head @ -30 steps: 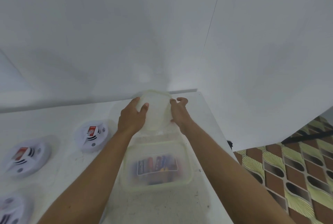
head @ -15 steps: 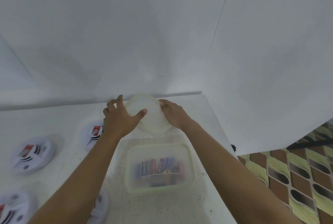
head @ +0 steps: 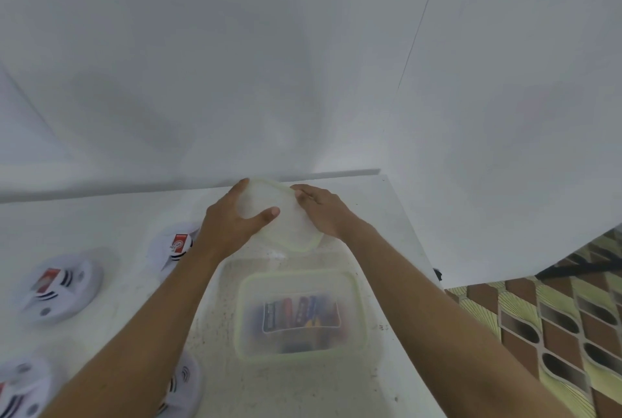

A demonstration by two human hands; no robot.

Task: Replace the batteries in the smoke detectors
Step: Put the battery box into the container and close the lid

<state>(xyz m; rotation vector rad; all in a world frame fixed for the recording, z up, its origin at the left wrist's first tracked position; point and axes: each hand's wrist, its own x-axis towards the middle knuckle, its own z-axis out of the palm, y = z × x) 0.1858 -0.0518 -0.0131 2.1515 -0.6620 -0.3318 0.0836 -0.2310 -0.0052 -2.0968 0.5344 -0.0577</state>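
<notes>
A translucent plastic lid (head: 286, 225) with a pale green rim lies low over the far end of the white table (head: 117, 209). My left hand (head: 232, 219) holds its left edge, thumb on top. My right hand (head: 323, 212) grips its right edge with curled fingers. Nearer to me stands an uncovered translucent container (head: 353, 286) with several batteries (head: 299, 315) inside. White round smoke detectors lie to the left: one (head: 175, 246) partly behind my left forearm, one (head: 60, 289) further left, one (head: 20, 387) at the bottom left and one (head: 183, 384) under my left arm.
White walls close off the table at the back and on the right. The table's right edge (head: 424, 269) drops to a patterned tile floor (head: 545, 323). Specks of dirt mark the table top around the container.
Both hands have carried the lid lower and slightly left at the table's far end. My left hand shifted from the lid's near edge to its left side.
</notes>
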